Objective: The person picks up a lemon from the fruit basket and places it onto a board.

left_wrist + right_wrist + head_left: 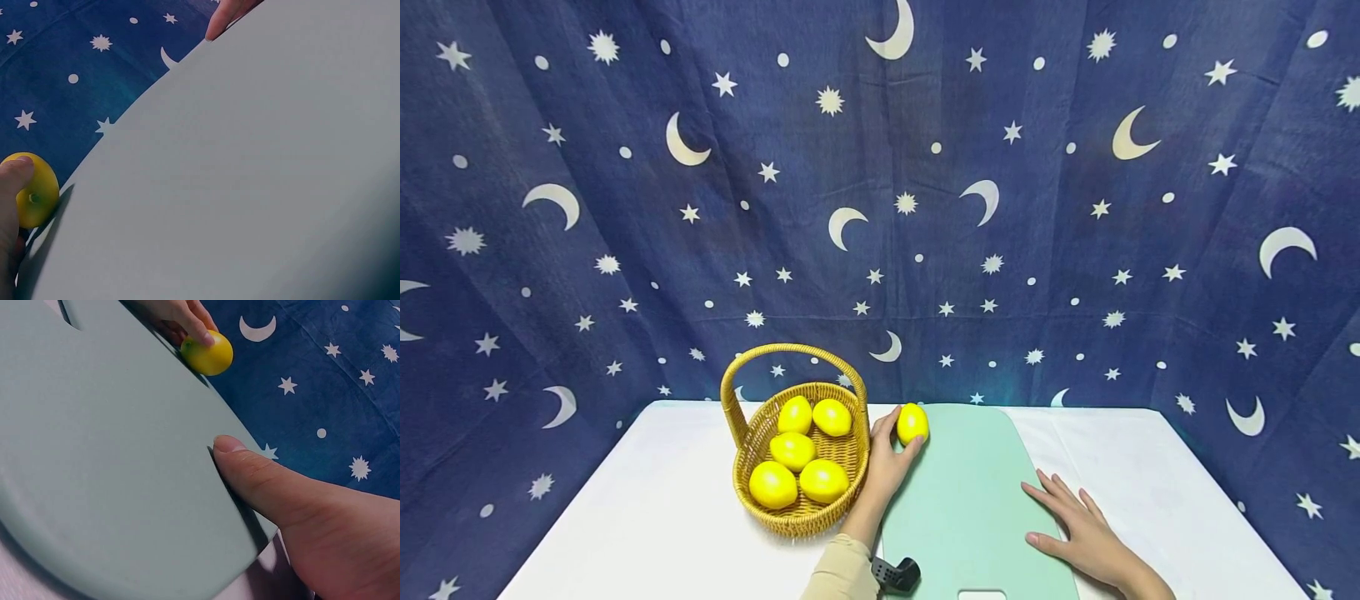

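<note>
My left hand (887,462) holds a yellow lemon (913,423) between thumb and fingers at the far left corner of a pale green cutting board (962,500). In the left wrist view the thumb lies against the lemon (39,194). The right wrist view shows this same lemon (209,355) from across the board. Over the board's right edge, my right hand (1086,533) has its fingers spread and nothing in its grasp. Its thumb (256,475) extends over the board in the right wrist view.
To the left of my left hand stands a woven basket (797,527) with a tall arched handle. Several lemons (793,452) lie in it. A white cloth covers the table (647,500). Behind hangs a blue curtain (925,108) with moons and stars.
</note>
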A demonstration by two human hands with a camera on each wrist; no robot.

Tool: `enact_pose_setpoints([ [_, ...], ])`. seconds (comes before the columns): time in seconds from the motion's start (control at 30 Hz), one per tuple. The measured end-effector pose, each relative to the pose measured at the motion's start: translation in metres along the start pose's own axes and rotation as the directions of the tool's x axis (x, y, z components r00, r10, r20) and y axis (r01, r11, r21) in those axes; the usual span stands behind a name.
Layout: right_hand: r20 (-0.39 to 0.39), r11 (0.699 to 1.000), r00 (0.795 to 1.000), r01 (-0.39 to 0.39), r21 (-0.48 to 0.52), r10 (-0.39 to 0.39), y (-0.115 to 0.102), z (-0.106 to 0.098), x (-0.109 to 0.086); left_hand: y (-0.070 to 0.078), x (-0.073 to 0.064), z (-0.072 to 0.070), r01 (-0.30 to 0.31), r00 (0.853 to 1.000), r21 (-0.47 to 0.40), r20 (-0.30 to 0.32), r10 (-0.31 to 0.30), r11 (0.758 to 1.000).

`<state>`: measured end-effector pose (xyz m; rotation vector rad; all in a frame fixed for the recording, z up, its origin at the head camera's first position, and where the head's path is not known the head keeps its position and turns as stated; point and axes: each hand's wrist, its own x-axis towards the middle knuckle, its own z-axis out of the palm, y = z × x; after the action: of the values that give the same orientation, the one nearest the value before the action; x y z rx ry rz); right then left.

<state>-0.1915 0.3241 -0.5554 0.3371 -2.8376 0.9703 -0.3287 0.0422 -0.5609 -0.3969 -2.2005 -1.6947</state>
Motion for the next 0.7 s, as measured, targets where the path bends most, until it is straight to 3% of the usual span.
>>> enact_pose_setpoints([
  [0.7, 0.02, 1.0, 1.0, -0.024, 0.001, 0.024, 0.0008, -0.0009, 0.0017, -0.0006, -0.0005, 0.0013, -0.034, 0.999, 0.036, -0.008, 0.034, 0.999],
])
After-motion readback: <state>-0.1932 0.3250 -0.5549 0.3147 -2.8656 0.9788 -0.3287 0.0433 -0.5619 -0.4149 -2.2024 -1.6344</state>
